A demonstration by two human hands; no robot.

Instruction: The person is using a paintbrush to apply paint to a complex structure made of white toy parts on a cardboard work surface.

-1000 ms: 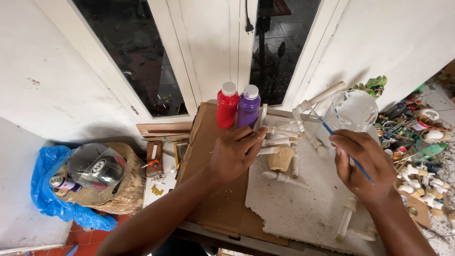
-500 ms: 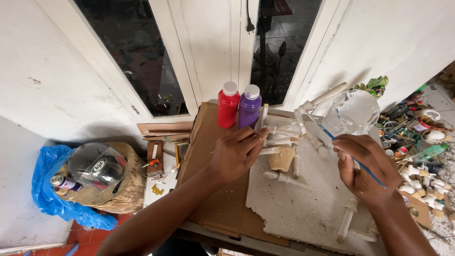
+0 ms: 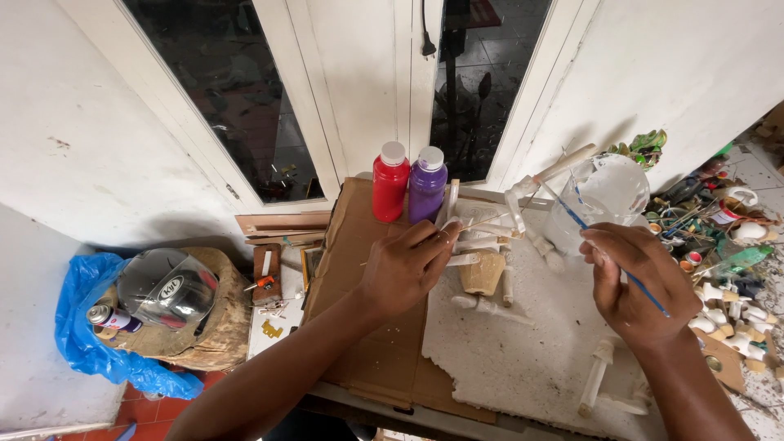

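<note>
The right hand (image 3: 633, 286) has drawn back from the clear plastic cup (image 3: 600, 196) since a second ago — fingers pinched on a blue-handled paintbrush (image 3: 621, 265), its tip just above the grip. The left hand (image 3: 404, 265) stays closed on a small white-painted figure (image 3: 474, 237) — unmoved, ready for the brush.

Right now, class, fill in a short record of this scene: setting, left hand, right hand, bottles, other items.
Setting: cardboard sheet and white foam board below a window
Left hand: fingers on a small white piece
Right hand: holds a thin blue paintbrush
Bottles: red bottle beside purple bottle, both upright and capped
Other items: clear plastic cup; helmet at left
</note>
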